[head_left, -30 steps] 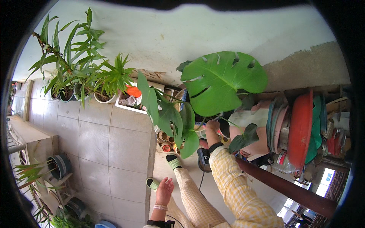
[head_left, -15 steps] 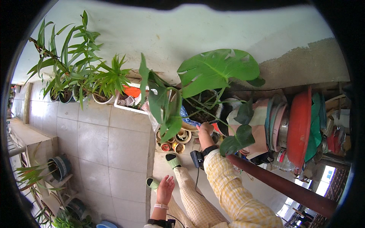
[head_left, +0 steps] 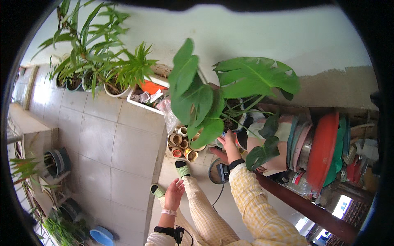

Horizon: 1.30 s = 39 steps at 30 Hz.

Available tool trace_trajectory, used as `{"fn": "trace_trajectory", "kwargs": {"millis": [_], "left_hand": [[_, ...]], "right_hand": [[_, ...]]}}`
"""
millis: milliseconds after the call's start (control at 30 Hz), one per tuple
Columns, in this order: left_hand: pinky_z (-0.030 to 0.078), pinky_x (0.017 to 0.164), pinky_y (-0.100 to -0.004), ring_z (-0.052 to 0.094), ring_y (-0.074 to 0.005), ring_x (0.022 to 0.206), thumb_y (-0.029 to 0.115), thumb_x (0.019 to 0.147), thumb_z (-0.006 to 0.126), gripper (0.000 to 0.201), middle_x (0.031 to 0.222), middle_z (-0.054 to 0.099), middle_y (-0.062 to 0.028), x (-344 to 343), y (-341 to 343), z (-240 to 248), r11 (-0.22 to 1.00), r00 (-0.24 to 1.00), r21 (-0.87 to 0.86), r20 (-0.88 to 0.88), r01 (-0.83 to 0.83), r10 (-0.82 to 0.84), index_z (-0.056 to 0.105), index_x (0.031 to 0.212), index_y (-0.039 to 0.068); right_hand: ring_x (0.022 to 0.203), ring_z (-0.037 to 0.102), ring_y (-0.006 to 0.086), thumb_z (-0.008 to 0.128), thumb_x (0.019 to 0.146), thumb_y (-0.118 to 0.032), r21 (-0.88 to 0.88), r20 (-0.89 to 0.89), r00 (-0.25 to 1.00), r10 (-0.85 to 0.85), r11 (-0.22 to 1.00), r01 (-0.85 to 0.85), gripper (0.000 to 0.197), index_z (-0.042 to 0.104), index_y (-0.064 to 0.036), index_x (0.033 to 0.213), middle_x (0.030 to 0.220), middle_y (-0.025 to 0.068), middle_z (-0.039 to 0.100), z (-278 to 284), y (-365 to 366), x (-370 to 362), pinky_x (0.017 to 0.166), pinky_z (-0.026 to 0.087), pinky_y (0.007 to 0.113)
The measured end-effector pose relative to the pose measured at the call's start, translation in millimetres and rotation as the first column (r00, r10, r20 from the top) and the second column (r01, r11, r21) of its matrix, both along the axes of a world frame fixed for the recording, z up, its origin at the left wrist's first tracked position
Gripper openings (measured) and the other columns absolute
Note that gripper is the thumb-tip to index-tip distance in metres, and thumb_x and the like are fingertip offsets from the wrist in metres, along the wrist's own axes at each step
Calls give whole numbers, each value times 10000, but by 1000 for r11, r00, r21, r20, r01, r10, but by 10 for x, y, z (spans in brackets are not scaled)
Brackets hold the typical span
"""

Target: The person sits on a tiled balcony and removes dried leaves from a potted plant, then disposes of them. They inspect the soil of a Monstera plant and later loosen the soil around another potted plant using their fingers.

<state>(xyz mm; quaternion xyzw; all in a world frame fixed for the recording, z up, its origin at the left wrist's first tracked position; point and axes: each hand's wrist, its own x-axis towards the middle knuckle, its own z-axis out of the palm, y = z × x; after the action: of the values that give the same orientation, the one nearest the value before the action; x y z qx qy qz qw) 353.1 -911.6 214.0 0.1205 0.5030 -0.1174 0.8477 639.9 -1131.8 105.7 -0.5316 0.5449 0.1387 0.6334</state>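
Note:
A potted monstera with broad, split green leaves (head_left: 256, 76) stands against the wall. Its blue-and-white pot (head_left: 243, 119) is mostly hidden behind leaves and stems. My right hand (head_left: 230, 141) reaches forward and is closed on the near edge of this pot; the fingertips are partly out of sight. Lower left, my left hand (head_left: 175, 194) hangs in front of my legs with its fingers loosely apart and nothing in it. Just left of the pot are several small empty pots (head_left: 176, 140), grouped on the floor.
A white box (head_left: 135, 97) with odds and ends and several potted plants (head_left: 117, 88) line the wall at left. Stacked basins, one large and red (head_left: 322, 151), stand at right. A dark red rail (head_left: 303, 207) crosses near my right arm. A blue basin (head_left: 101, 235) lies lower left.
The monstera and its pot have shifted right with my right hand on them, uncovering more small pots. The view has tilted a little. My left hand stays loosely open.

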Motion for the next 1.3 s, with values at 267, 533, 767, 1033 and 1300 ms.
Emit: {"fn": "trace_trajectory", "kwargs": {"millis": [267, 533, 767, 1033, 1300], "left_hand": [[425, 868, -306, 539, -161, 942, 293, 913, 463, 349, 1092, 560, -66, -152, -255, -89, 997, 999, -58, 19, -44, 45, 448, 1181, 70], [426, 860, -305, 540, -166, 937, 300, 907, 469, 344, 1097, 565, -79, -456, -107, -146, 988, 988, -28, -21, -153, 152, 459, 1163, 71], [435, 836, -296, 552, -155, 908, 289, 921, 440, 322, 1074, 579, -70, -796, 107, -186, 978, 975, 8, -67, -211, 211, 467, 1156, 71], [440, 841, -290, 552, -151, 913, 283, 931, 431, 321, 1075, 573, -77, -930, 123, -211, 980, 976, 37, -97, -194, 197, 460, 1158, 58], [446, 828, -282, 558, -147, 896, 269, 930, 431, 321, 1079, 577, -82, -958, 26, -207, 981, 976, 26, -96, -194, 196, 453, 1165, 51]], "right_hand": [[663, 634, 320, 331, 943, -347, 21, 28, 981, 194, 981, -195, 401, 382, 30, 1069, 872, 212, 583, 131, 55, 61, 527, 574, 359], [647, 624, 304, 374, 924, -271, -149, 191, 979, -71, 984, 100, 347, 402, 50, 1053, 908, 216, 566, -217, 248, 230, 500, 572, 330], [633, 616, 290, 411, 907, -205, -192, 233, 955, -183, 954, 229, 302, 419, 67, 1039, 939, 220, 550, -337, -119, 134, 476, 570, 305], [586, 604, 273, 430, 895, -117, -269, 279, 903, -327, 876, 400, 237, 449, 101, 986, 927, 216, 548, -716, -75, 335, 446, 568, 278], [575, 617, 283, 425, 915, -173, -159, 219, 886, -410, 880, 447, 263, 483, 83, 896, 822, 204, 597, -625, -86, 340, 463, 571, 320]]}}
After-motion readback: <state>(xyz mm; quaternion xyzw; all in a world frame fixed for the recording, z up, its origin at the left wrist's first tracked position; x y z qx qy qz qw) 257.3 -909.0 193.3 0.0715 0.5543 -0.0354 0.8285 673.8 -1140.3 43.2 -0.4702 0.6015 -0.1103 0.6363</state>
